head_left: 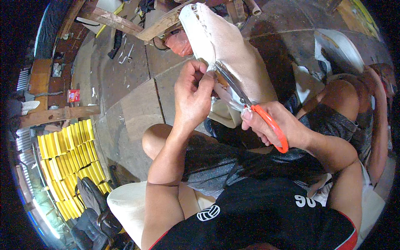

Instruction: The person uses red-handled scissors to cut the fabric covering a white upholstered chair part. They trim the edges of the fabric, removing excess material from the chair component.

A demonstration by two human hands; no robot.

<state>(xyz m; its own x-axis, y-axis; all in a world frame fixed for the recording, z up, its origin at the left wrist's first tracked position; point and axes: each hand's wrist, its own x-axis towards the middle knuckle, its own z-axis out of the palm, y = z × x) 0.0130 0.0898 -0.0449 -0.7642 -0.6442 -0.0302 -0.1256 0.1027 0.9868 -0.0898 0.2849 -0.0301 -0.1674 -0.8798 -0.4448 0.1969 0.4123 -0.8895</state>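
Observation:
A cream, padded upholstered piece (239, 46) extends away from me at the top centre, its near edge loose and rough. My left hand (192, 93) pinches the pale cover material at that edge between thumb and fingers. In my right hand (278, 124) is a pair of scissors (234, 85) with orange handles and dark blades. The blades point up and left along the edge, their tips close to my left fingertips. Whether they have material between them, I cannot tell. Beneath the scissors hangs a cream flap (225, 113).
Wooden beams (164, 27) and a reddish plastic bag (179, 43) lie beyond the piece. Stacked yellow strips (71, 166) stand at left, near a small red box (73, 96). Another person (339, 98) sits close on the right beside a white curved piece (339, 48).

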